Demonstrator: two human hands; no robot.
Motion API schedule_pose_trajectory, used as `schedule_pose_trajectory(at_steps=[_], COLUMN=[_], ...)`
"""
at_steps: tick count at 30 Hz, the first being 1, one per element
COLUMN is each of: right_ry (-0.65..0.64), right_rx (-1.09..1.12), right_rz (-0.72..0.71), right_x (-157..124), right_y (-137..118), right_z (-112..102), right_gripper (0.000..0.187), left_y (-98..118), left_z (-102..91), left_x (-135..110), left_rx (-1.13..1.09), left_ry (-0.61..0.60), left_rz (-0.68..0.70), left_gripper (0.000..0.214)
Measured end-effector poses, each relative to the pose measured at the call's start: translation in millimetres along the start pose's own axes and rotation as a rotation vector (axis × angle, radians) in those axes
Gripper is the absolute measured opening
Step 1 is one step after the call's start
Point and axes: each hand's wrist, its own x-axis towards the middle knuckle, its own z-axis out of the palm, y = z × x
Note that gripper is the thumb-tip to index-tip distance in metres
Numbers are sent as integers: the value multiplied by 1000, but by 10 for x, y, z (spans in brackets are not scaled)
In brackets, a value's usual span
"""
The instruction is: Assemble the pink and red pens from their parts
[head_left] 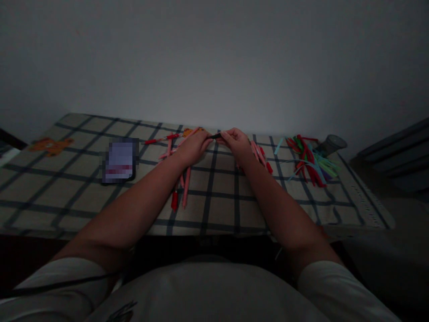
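Observation:
Above the far middle of the table, a short, slim, black pen-like thing (216, 136) spans the gap between my hands. My left hand (196, 146) pinches its left end, and the fingers of my right hand (235, 139) close on its right end. Dim light hides its exact kind. Red and pink pens (186, 185) lie loosely under and around my left wrist. Another group of red and pink pens (258, 154) is partly covered by my right forearm.
A checked cloth (221, 197) covers the table, which backs onto a pale wall. A phone (119, 160) lies at left. Toward the right are a pile of colourful strips (311, 163) and a dark translucent cup (331, 144) lying tipped.

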Motion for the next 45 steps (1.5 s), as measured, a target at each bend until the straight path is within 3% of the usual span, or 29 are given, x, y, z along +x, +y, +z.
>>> schedule_pose_trajectory(at_steps=[7, 13, 18, 23, 29, 35, 41, 45], right_ry=[-32, -47, 26, 106, 111, 49, 41, 25], right_rx=[-20, -11, -61, -99, -87, -21, -17, -22], right_rz=[-6, -69, -60, -52, -43, -13, 24, 33], right_x=[5, -3, -29, -48, -34, -26, -35, -54], right_y=[47, 71, 19, -37, -32, -20, -32, -28], right_z=[7, 5, 39, 83, 71, 35, 58, 82], right_gripper=[59, 62, 61, 54, 51, 55, 57, 54], left_y=[0, -35, -13, 44, 104, 127, 63, 11], left_z=[1, 41, 42, -16, -62, -86, -64, -25], left_x=[-39, -45, -35, -44, -28, -13, -49, -53], left_rx=[-5, -7, -11, -50, 20, 47, -3, -11], left_ry=[65, 100, 89, 70, -13, -13, 99, 126], left_rz=[-71, -69, -62, -35, -8, -21, -62, -71], left_gripper=[5, 10, 8, 33, 39, 28, 12, 13])
